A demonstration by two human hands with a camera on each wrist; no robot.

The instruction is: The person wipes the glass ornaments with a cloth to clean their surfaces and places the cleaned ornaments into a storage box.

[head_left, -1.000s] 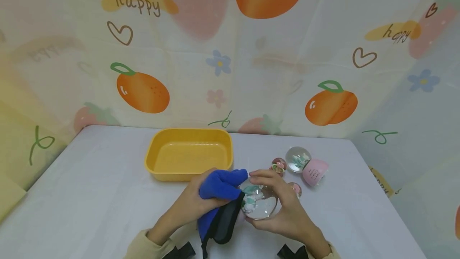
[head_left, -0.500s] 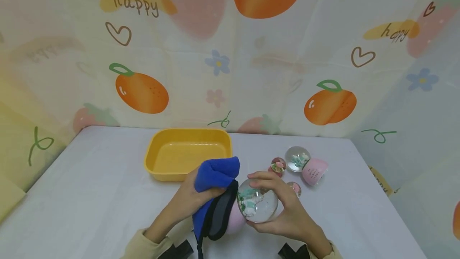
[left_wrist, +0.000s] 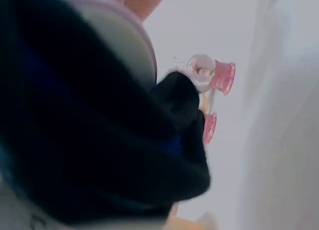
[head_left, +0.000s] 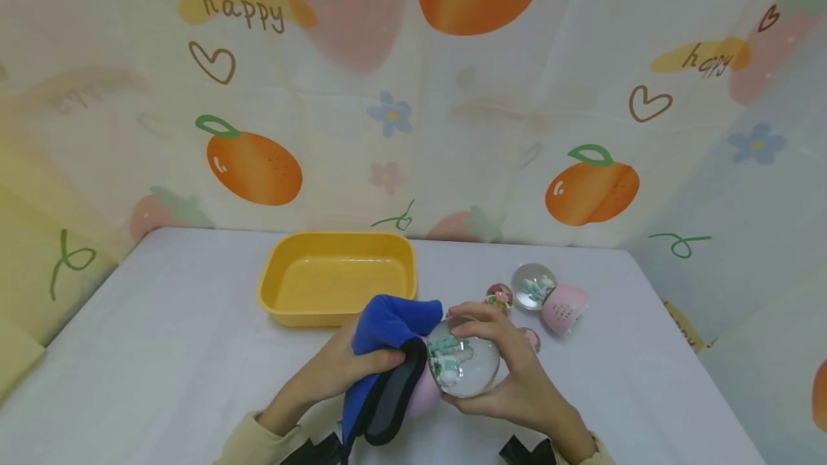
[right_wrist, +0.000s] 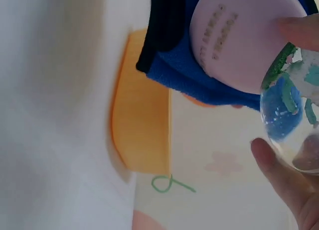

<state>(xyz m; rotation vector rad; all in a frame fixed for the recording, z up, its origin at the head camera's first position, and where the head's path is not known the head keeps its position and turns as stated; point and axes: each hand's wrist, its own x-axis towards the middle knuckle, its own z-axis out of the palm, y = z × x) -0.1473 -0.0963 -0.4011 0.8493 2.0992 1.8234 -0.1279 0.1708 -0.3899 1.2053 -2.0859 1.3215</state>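
My right hand point(head_left: 504, 372) holds a snow globe point(head_left: 468, 361) by its clear ball, thumb below and fingers over the top. The globe lies tilted, with its pink base point(right_wrist: 239, 36) pointing left and teal and white figures inside. A blue cloth with black trim and a dark grey pad point(head_left: 397, 397) is gripped in my left hand point(head_left: 336, 364), the thumb lying over it. In the right wrist view the blue cloth point(right_wrist: 182, 78) lies behind and against the base. The cloth fills much of the left wrist view and hides most of the left fingers.
A yellow tray point(head_left: 339, 318) stands behind my left hand. To the right, another snow globe point(head_left: 534, 285) with a pink base point(head_left: 565, 308) lies on its side. Near it are two smaller globes, one at the back point(head_left: 499, 296) and one partly behind my right hand point(head_left: 532, 339).
The cloth has shifted left off the ball's edge, baring the pink base, then its top has dipped back toward the ball. My right hand keeps its hold almost in place.
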